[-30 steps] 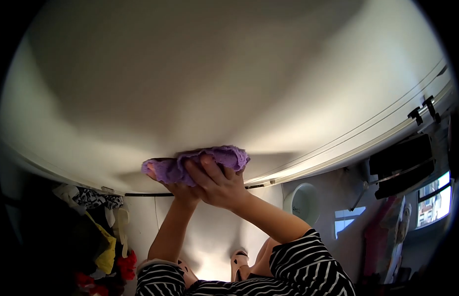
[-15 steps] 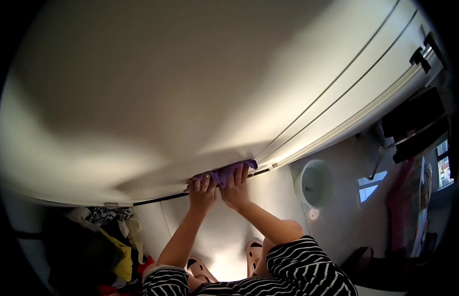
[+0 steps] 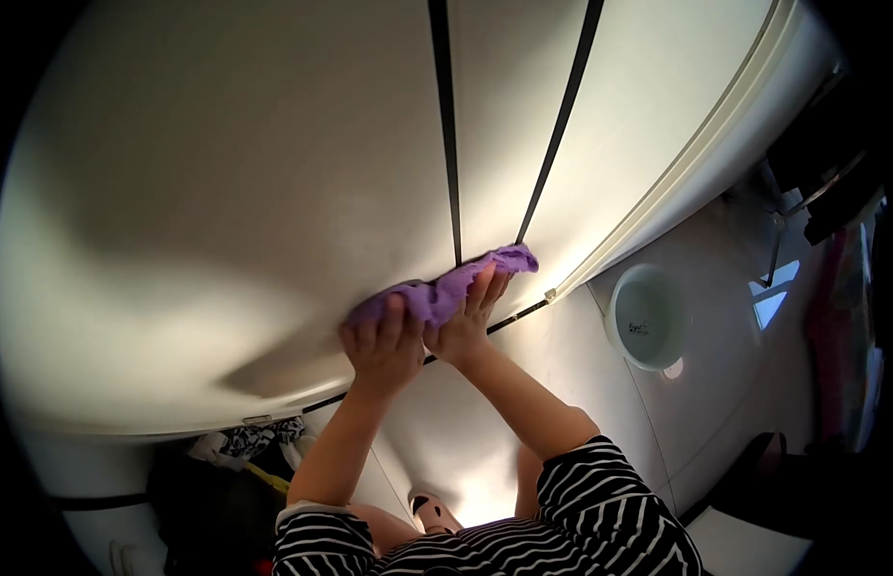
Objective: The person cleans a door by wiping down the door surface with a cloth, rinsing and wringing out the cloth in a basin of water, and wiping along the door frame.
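A bunched purple cloth lies against a large pale upright panel. My left hand presses on the cloth's left part, fingers bent over it. On the cloth's right part is my right hand, close beside the left, its fingers pointing up along the fabric. Two dark vertical strips run down the panel and reach the cloth's upper edge.
A pale round basin stands on the tiled floor at the right. Clothes are heaped at the lower left. A black item lies at the lower right, and a dark frame is at the upper right.
The view has turned toward the right, bringing the dark strips to the middle. Both hands and the cloth have gone from low on the panel to higher up since half a second ago.
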### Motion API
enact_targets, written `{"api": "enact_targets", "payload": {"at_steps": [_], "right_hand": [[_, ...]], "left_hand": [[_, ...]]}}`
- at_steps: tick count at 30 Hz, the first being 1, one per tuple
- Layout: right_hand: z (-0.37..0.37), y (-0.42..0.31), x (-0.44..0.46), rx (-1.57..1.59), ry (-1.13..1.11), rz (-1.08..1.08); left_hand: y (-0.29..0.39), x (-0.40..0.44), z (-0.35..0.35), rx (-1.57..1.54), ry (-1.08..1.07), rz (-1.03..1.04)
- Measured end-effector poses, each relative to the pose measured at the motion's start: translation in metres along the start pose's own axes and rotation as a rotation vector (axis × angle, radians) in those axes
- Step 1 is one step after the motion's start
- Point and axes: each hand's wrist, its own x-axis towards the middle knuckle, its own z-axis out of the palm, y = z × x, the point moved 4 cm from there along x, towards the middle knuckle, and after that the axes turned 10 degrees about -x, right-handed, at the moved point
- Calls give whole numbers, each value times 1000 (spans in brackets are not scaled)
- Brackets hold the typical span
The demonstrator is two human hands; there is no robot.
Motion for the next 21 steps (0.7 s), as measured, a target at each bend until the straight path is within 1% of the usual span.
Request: {"api": "enact_targets", "payload": {"at_steps": [2,3,4,6,7,8,10,12,14,16,17,19,21], "right_hand": [[17,25,-70,-50,-216,38],[20,31,-92,-76,-321,56],[20,33,-99,-47,-336,63],[17,31,-103,11,-365,83],[14,26,-99,142,-285,145],[16,19,-95,118,-274,128],[8,-4,-57,66,-252,92],[-11,-27,8,142,-174,-19],[-25,-40,63,56,-90,-256],[-41,-35,109,65,-34,-252],[-44,-27,117,107,-13,-212],[-41,-4,107,51,37,21],[-31,20,81,40,145,174]], "left_hand": [[15,-22,21,-107,-80,90],[20,-42,33,-109,-162,118],[23,-59,41,-109,-243,147],[21,-73,40,-110,-302,155],[18,-75,39,-106,-323,163],[12,-76,32,-68,-259,76],[-1,-68,19,-1,-124,-96],[-11,-36,1,104,174,-201],[-10,-11,12,829,-239,-45],[-11,12,6,694,-305,-62],[-8,24,-6,194,-168,-157],[1,65,-22,-90,226,-42],[14,62,-11,-7,-4,60]]}}
